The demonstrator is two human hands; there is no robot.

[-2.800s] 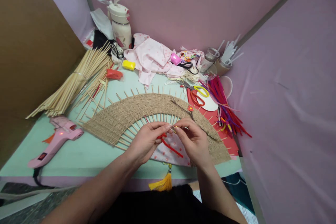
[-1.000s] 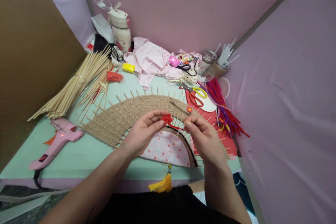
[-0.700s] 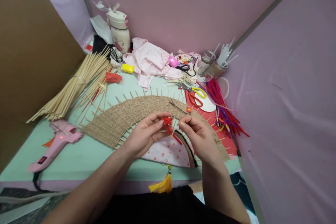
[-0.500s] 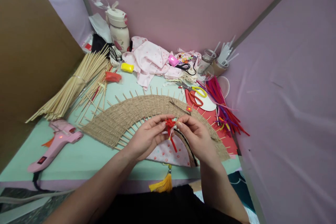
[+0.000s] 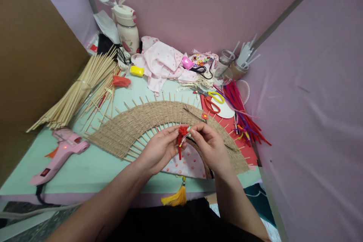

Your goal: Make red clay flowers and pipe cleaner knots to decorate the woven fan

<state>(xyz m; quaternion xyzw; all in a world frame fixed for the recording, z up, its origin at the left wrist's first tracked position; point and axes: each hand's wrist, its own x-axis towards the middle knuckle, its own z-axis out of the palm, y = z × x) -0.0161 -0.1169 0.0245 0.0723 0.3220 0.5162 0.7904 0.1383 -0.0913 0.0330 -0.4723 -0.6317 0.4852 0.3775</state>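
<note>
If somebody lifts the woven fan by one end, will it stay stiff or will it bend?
The woven fan probably stays fairly stiff: thin sticks run through the weave and poke out along its rim. It looks light for its size. The yellow tassel at its base would likely swing loosely.

The fuzzy red pipe-cleaner flower [image 5: 182, 133] looks matt and bristly. At 11 o'clock, the rough tan woven-cord fan [image 5: 141, 121] shows bare wooden ribs. The pink plastic glue gun [image 5: 58, 153] at 9 o'clock is glossy.
</note>
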